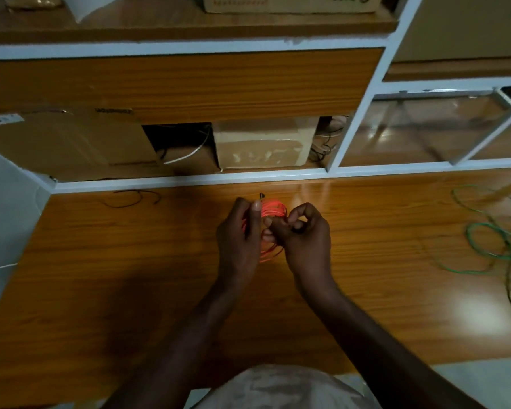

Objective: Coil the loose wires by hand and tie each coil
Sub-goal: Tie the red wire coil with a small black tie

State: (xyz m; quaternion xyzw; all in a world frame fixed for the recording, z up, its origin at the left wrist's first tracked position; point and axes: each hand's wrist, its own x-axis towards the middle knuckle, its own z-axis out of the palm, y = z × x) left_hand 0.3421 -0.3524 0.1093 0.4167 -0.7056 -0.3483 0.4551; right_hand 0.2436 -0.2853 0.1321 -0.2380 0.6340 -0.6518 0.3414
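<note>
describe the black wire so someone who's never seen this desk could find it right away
Start at the wooden desk and look to its back left, just before the white shelf frame. The thin black wire lies there in a loose open curl, untouched. It is apart from the orange wire coil and the green wires.

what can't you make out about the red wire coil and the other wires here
Head view:
- red wire coil: middle hidden by the left hand and right hand; whether it is tied cannot be told.
- green wire: blurred, cut off by the right edge.
- black wire: too small and dark to trace.
</note>
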